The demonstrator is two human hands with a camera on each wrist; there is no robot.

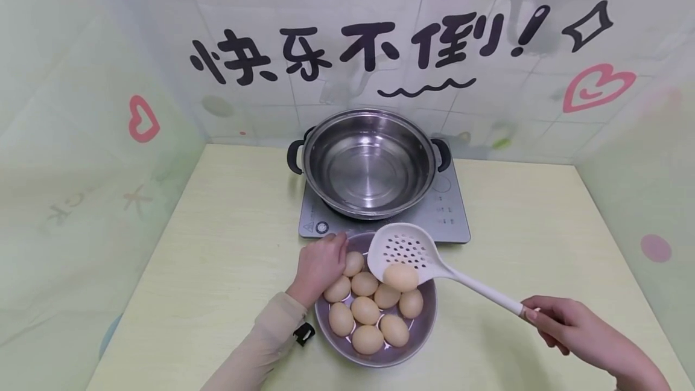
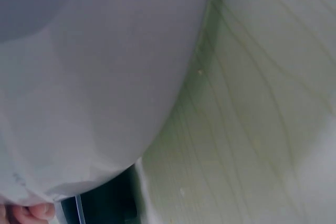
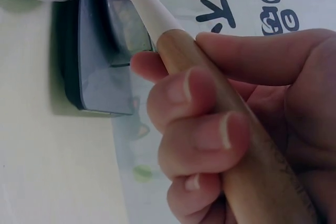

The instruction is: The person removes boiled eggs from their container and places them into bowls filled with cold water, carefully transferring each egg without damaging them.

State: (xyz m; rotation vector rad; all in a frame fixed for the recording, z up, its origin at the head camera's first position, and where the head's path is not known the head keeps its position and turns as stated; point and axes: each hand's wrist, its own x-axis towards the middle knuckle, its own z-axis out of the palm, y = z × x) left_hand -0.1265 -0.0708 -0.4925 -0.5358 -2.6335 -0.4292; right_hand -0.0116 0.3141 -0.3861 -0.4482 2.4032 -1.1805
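A round grey-purple bowl (image 1: 380, 361) holds several brown eggs (image 1: 367, 340). My left hand (image 1: 320, 264) grips the bowl's left rim; in the left wrist view, fingertips (image 2: 39, 212) show by its pale outer wall (image 2: 115, 87). With my right hand (image 1: 578, 324) I hold a white slotted spoon (image 1: 480, 288), fingers curled round its wooden handle (image 3: 262, 177). The spoon's perforated head is over the bowl's far right side, and one egg (image 1: 401, 277) lies at its near edge. Whether that egg also touches the eggs beneath, I cannot tell.
Behind the bowl, a wide steel pot (image 1: 369, 168) with black handles stands on a grey induction cooker (image 1: 453, 225). A small black object (image 1: 304, 333) is by my left wrist. Printed sheeting (image 1: 347, 89) encloses the pale table (image 1: 233, 210) at the back and sides.
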